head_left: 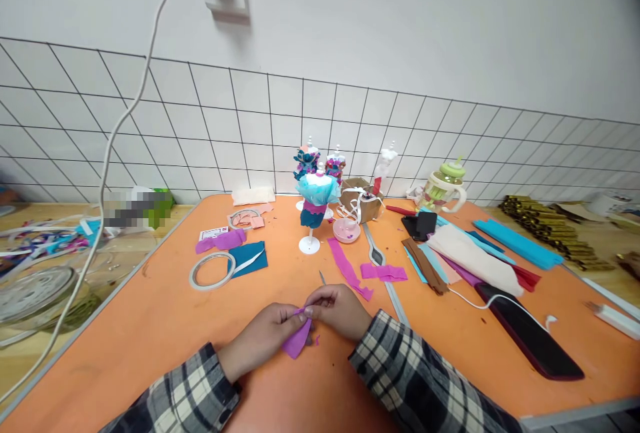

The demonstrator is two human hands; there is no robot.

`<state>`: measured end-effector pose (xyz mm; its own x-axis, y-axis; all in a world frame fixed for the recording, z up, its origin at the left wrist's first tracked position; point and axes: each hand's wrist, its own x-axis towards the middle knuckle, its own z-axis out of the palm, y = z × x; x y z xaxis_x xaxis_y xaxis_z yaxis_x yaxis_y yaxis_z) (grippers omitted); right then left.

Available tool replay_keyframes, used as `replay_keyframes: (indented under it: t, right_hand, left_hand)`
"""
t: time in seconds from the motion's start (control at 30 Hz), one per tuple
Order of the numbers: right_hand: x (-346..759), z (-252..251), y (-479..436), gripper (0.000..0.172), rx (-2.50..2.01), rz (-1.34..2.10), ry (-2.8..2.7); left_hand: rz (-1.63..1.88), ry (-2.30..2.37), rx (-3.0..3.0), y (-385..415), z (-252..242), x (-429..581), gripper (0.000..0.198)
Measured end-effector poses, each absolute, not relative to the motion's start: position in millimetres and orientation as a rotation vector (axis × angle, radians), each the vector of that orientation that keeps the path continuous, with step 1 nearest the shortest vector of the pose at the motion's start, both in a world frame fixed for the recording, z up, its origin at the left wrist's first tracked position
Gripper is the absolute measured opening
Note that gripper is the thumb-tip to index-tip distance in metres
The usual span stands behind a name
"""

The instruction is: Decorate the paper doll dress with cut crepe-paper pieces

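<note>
Near the front of the table, a small folded piece of purple crepe paper is pinched between both my hands. My left hand grips it from the left with thumb and fingers closed. From the right, my right hand pinches its top edge. A thin pointed metal tip shows just beyond my right hand; the rest of it is hidden. A tiny purple scrap lies beside the paper. Behind stands a miniature dress form on a white base, dressed in light blue, purple and dark teal.
Purple strips, a pink dish and scissors lie beyond my right hand. Tape rolls and teal paper are at left. Further right are coloured crepe paper, a phone and a lidded cup.
</note>
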<state>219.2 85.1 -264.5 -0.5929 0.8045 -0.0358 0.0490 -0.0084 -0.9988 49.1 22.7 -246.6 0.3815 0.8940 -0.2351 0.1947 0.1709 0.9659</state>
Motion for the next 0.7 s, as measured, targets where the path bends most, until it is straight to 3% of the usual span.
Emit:
replay_keyframes:
  t: [0.27, 0.43, 0.7]
  right_hand:
    - [222.0, -261.4, 89.2, 0.028, -1.019, 1.511, -1.58]
    - [220.8, -261.5, 86.6, 0.054, -0.903, 1.806, -1.51]
    - [226.9, -259.9, 87.0, 0.06, -0.869, 2.057, -1.346]
  left_hand:
    - [0.723, 1.288, 1.451, 24.6, -247.1, 47.2, 0.043]
    - [0.708, 1.284, 1.483, 24.9, -246.9, 47.5, 0.039]
    - [0.665, 1.261, 1.538, 24.2, -248.3, 47.5, 0.04]
